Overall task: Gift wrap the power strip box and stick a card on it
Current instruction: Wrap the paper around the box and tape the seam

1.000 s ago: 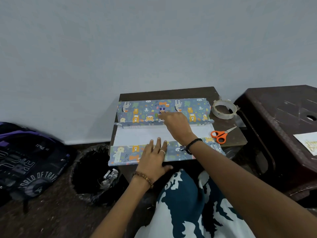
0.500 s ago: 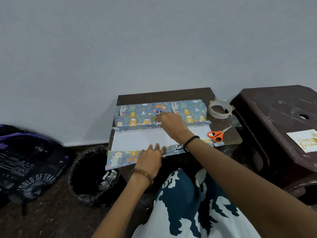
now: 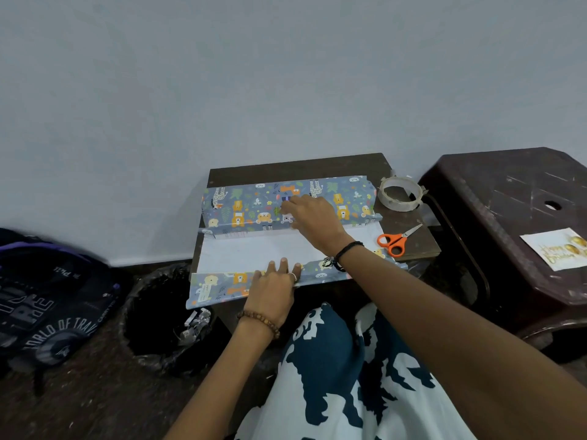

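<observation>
Grey-blue wrapping paper [image 3: 330, 198] with orange and white animals, white underside; orange-handled scissors [image 3: 395, 241]; dark brown desk [image 3: 301, 168]; white card [image 3: 557, 249] at right with gold lettering.

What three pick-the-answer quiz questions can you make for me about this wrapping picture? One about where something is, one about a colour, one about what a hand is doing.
1. Where is the card?
A. on the stool
B. in the bin
C. under the scissors

2. What colour are the scissors' handles?
A. green
B. orange
C. pink

3. What is the left hand doing?
A. cutting tape
B. holding the scissors
C. pressing the near flap of wrapping paper

Answers: 1 A, the card lies on the dark stool at right. 2 B, the handles are bright orange. 3 C, its fingers lie on the paper's near flap.
</observation>
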{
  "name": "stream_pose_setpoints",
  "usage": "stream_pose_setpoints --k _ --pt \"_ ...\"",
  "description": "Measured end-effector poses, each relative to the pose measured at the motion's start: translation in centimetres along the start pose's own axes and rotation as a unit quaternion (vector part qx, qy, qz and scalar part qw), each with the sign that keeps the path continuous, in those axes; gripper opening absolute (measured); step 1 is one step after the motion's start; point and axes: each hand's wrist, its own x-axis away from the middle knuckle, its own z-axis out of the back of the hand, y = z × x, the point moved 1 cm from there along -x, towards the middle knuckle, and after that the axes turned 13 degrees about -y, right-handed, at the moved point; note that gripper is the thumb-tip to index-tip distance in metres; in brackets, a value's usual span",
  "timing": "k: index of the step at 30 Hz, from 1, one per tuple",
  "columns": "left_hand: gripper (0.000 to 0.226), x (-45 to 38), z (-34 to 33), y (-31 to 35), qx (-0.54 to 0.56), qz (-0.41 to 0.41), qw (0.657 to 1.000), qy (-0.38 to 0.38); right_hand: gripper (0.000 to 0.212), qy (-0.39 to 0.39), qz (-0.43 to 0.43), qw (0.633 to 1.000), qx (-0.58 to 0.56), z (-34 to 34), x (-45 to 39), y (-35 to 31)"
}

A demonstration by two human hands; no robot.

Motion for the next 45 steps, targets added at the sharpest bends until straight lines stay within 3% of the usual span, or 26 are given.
stream_pose_setpoints --k 6,9,11,13,15,19,22,25,28,31,33,36,38,45 --pt "0.051 0.5 0.5 0.1 0.018 -0.016 0.999 -0.038 0.032 0.03 0.009 0.998 -0.06 -0.5 0.5 0.4" --pt "0.076 1.6 2.4 -0.4 0.188 -0.009 0.98 -0.071 0.037 0.05 -0.003 0.995 -0.086 -1.1 0.8 0.5" --pt "0.069 1.8 4.2 -0.9 0.259 0.01 0.966 -0.014 0.044 0.064 -0.008 0.992 -0.109 -1.2 1.0 0.5" --pt "0.047 1.0 6.0 -1.4 0.23 0.027 0.97 0.074 0.055 0.054 -0.035 0.989 -0.132 -1.2 1.1 0.4" --pt "0.041 -0.7 7.6 -1.8 0.192 0.017 0.974 0.114 0.068 0.032 -0.072 0.984 -0.159 -1.4 1.0 0.7" --pt "0.039 -4.8 8.3 -1.7 0.101 0.016 0.993 0.059 0.09 0.0 -0.077 0.971 -0.228 -1.3 1.1 1.1" --pt "0.024 -5.8 8.2 -1.4 0.092 0.062 0.989 0.096 0.091 -0.013 -0.049 0.964 -0.26 -1.1 1.0 1.4" --pt "0.024 -5.9 7.9 -1.2 0.057 0.076 0.988 0.118 0.086 -0.042 -0.008 0.939 -0.341 -0.3 1.7 2.1" --pt "0.025 -6.4 7.7 -1.2 0.04 0.077 0.988 0.127 0.066 -0.015 -0.052 0.906 -0.421 1.0 3.7 3.3" --pt "0.026 -6.5 7.5 -0.9 0.032 0.081 0.988 0.126 0.046 0.118 -0.201 0.891 -0.389 1.7 6.6 5.9" --pt "0.027 -6.5 7.5 -0.9 0.022 0.082 0.988 0.126 0.039 0.182 -0.284 0.893 -0.297 2.0 8.2 8.1" --pt "0.03 -6.6 7.4 -0.9 0.016 0.083 0.988 0.128 0.039 0.088 -0.362 0.917 -0.143 1.4 9.2 10.5" --pt "0.032 -6.7 7.5 -0.9 0.015 0.083 0.988 0.129 0.036 0.044 -0.381 0.918 -0.103 0.8 9.1 11.3" --pt "0.029 -7.1 7.4 -1.1 0.015 0.083 0.989 0.121 0.017 0.072 -0.411 0.908 -0.048 -0.3 8.1 12.3"
